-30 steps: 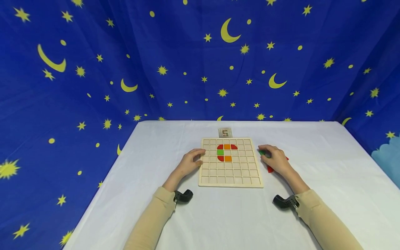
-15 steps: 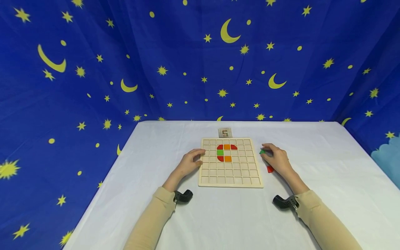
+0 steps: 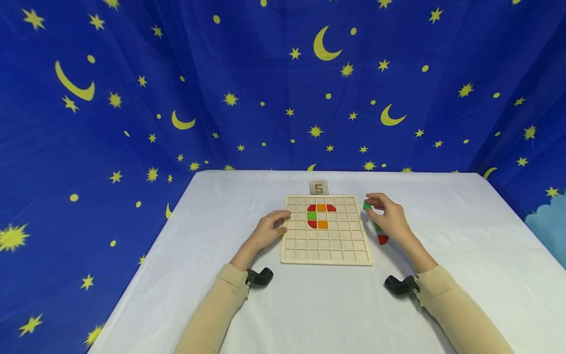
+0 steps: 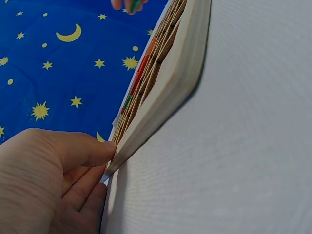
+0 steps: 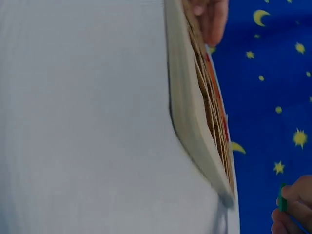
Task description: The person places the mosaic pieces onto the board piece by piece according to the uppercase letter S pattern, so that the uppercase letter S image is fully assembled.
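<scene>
- Your right hand (image 3: 391, 219) pinches a green tile (image 3: 366, 205) between thumb and fingers, off the board's right edge near its far corner.
- Your left hand (image 3: 267, 230) rests thumb and fingertips on the left edge of the wooden grid board (image 3: 305, 244), fingers loose.
- On the board, you have three rounded red tiles (image 3: 312, 224), two orange squares (image 3: 323, 224) and one green square (image 3: 312, 216).
- Beneath your right hand lie a red tile (image 3: 382, 240) and another green piece (image 3: 378, 228) (partly hidden).
- A pattern card (image 3: 319, 188) lies just beyond the board.
</scene>
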The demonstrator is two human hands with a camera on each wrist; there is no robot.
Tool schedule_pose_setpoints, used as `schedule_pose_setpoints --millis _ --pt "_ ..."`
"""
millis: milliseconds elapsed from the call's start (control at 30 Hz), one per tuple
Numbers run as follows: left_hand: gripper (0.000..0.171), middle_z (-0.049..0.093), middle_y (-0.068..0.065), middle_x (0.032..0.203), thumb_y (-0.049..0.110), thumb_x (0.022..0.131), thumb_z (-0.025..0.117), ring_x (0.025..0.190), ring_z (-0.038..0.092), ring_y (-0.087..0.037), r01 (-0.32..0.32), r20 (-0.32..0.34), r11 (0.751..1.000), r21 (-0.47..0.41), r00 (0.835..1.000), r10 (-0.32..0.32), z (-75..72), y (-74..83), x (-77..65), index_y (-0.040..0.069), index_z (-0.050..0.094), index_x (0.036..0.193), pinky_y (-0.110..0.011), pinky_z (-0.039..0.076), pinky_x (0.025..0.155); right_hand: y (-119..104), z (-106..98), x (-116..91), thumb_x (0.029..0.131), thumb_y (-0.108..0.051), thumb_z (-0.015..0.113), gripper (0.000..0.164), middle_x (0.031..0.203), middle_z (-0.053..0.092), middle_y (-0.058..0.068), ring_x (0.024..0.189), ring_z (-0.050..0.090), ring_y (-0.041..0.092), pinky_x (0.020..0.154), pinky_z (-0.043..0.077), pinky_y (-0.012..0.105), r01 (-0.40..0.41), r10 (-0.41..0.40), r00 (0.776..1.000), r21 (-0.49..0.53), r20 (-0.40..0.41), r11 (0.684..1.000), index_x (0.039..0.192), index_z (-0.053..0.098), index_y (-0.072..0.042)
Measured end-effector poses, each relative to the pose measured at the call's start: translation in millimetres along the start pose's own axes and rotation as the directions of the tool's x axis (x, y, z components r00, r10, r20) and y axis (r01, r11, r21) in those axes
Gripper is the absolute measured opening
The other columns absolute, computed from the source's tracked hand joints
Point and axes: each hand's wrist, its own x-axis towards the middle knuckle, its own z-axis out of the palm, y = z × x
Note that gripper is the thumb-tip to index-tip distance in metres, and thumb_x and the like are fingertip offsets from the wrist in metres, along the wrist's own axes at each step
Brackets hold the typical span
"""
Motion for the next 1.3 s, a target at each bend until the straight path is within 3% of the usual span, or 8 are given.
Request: schedule_pose_setpoints --millis 267,600,933,1300 --pt "0.046 0.053 -0.014 0.130 -0.006 0.085 0.063 0.122 0.049 -0.027 0.017 -0.003 1.000 -0.025 1.000 -0.017 -0.7 2.6 -0.8 0.000 0.054 0.130 -0.031 0.039 0.105 -29 19 2 0.083 0.002 0.068 0.042 0.108 0.067 0.014 0.099 0.063 0.032 0.087 0.053 0.044 0.108 -0.115 0.990 0.085 0.087 0.991 0.123 0.054 0.000" --pt "0.046 0.053 -0.014 0.130 -0.005 0.085 0.063 0.122 0.048 -0.027 0.004 0.002 1.000 -0.017 1.000 -0.004 0.2 1.5 -1.5 -0.001 0.054 0.130 -0.031 0.039 0.105 -38 52 0 0.085 -0.001 0.067 0.040 0.108 0.067 0.011 0.102 0.062 0.033 0.087 0.053 0.045 0.120 -0.148 0.954 0.121 0.261 0.985 0.123 0.056 -0.001" --pt "0.046 0.053 -0.014 0.130 -0.006 0.084 0.063 0.122 0.049 -0.026 0.007 -0.010 1.000 -0.018 1.000 -0.007 0.6 3.3 -0.8 -0.001 0.054 0.130 -0.030 0.039 0.105 -30 63 0 0.083 -0.002 0.069 0.036 0.105 0.068 0.007 0.098 0.064 0.025 0.086 0.053 0.040 0.139 -0.149 0.951 0.056 0.272 0.989 0.118 0.060 0.000" --pt "0.047 0.053 -0.014 0.130 -0.006 0.084 0.063 0.122 0.048 -0.027 0.002 -0.001 1.000 -0.029 1.000 -0.002 -0.6 2.8 -0.6 -0.001 0.054 0.130 -0.030 0.039 0.105 -29 67 1 0.082 -0.005 0.071 0.036 0.105 0.068 0.007 0.099 0.064 0.024 0.087 0.053 0.040 0.120 -0.133 0.957 0.067 0.259 0.991 0.117 0.060 -0.001"
